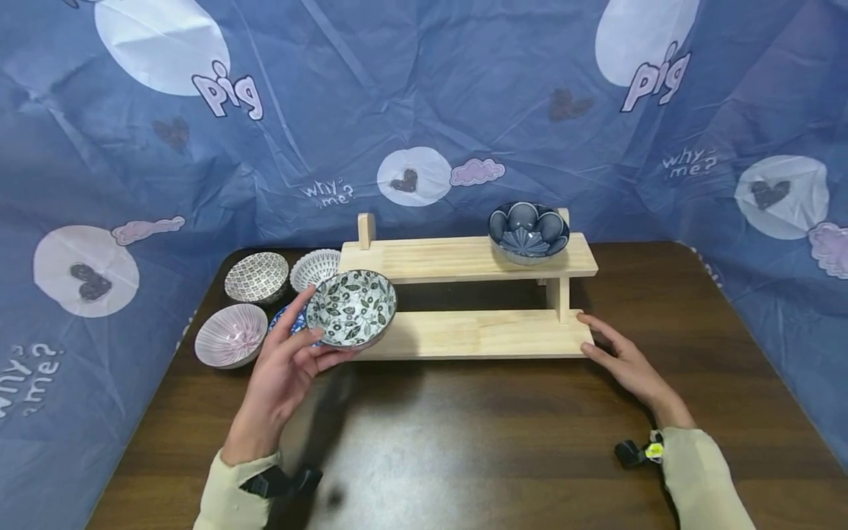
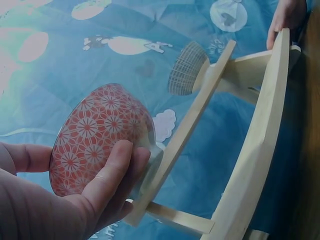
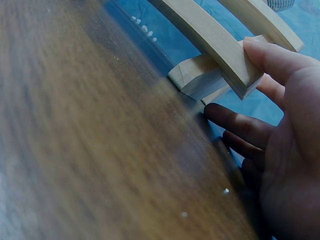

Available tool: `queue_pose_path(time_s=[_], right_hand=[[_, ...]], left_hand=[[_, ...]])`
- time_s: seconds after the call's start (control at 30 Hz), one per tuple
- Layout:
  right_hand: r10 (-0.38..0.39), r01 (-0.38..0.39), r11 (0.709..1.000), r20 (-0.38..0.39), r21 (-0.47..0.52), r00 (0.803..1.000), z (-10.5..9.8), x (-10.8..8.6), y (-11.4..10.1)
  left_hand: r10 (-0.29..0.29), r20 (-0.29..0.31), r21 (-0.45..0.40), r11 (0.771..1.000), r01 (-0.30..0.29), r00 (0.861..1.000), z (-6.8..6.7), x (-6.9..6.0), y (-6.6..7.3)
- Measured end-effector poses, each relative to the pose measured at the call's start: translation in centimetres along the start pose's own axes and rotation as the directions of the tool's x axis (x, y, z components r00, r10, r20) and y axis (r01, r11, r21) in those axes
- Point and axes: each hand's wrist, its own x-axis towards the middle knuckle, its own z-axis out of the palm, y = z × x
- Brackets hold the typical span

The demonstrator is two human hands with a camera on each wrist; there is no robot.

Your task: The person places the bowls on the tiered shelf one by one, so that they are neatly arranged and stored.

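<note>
My left hand (image 1: 281,375) holds a bowl (image 1: 352,308) at its left side, tilted so that its leaf-patterned inside shows, in front of the left end of the two-tier wooden shelf (image 1: 464,335). In the left wrist view the bowl (image 2: 100,135) shows a red outside with white flowers, fingers of the left hand (image 2: 95,195) lying against it. At the lower board's right end, my right hand (image 1: 632,372) pinches the board between thumb and finger. The right wrist view shows the right hand (image 3: 285,120) at the corner of the wooden board (image 3: 215,40).
A dark blue bowl (image 1: 528,232) stands on the upper board's right part. Left of the shelf are a checked bowl (image 1: 257,276), a white ribbed bowl (image 1: 314,269), a pink-streaked bowl (image 1: 230,336) and a partly hidden blue one (image 1: 281,321). Blue printed cloth (image 1: 424,88) surrounds the brown table (image 1: 464,442).
</note>
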Motion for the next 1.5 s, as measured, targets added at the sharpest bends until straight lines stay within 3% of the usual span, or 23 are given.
queue_pose_path(time_s=[0.3,0.57,1.2,1.5], right_hand=[[-0.014,0.014,1.000,-0.002,0.024,1.000,0.2,0.0,0.1],[0.016,-0.016,1.000,-0.002,-0.016,1.000,0.1,0.0,0.2],[-0.005,0.005,1.000,-0.005,0.008,1.000,-0.1,-0.2,0.0],[-0.011,0.011,1.000,-0.003,0.008,1.000,0.1,-0.1,-0.1]], left_hand=[[-0.023,-0.022,-0.008,1.000,0.023,0.999,1.0,1.3,0.2],[-0.023,-0.023,0.001,1.000,0.024,0.999,1.7,2.5,0.3],[-0.017,0.014,-0.038,0.999,0.018,1.000,3.6,5.5,-0.3],[-0.051,-0.030,-0.041,0.998,0.050,0.998,4.6,6.9,-0.6]])
